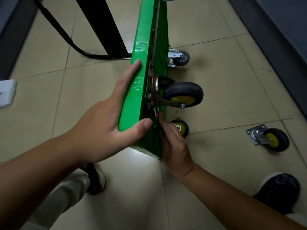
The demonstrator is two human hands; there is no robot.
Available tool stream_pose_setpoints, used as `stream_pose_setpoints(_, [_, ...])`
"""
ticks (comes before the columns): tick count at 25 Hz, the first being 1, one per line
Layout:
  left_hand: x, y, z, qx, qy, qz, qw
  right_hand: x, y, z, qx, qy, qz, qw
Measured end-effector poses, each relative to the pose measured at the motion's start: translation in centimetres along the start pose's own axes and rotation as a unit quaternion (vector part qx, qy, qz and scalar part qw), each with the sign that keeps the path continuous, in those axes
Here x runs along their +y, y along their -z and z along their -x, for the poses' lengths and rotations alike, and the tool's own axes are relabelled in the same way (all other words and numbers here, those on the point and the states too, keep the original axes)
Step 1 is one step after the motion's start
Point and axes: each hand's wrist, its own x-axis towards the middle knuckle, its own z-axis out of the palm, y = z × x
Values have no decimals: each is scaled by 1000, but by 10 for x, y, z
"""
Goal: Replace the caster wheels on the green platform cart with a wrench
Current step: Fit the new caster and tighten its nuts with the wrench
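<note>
Left hand (106,130) braces upended green cart (144,39) | right hand (174,146) pinches fastener (155,112)

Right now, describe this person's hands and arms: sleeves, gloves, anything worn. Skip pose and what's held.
The left hand and the right hand are bare, with no gloves, rings, watch or wristbands, and the visible nails are short. No sleeve shows on either arm up to the picture's edge. Lower down are light trousers and dark shoes with white soles.

Glossy green cart (142,52) w/ shiny metal caster bracket (173,55), matt rubber wheel (184,92), smooth tile floor (216,80).
</note>
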Motion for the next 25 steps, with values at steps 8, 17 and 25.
stream_pose_setpoints(8, [5, 1, -3, -15, 27, -17, 999, -93, 31, -23, -105, -278, -32, 954])
stream_pose_setpoints(17, [4, 7, -7, -38, 27, -45, 998, -156, 80, -31, -57, -468, -104, 876])
stream_pose_setpoints(25, [15, 14, 5, -35, 57, 6, 998, -168, 82, 38, 96, -569, -63, 815])
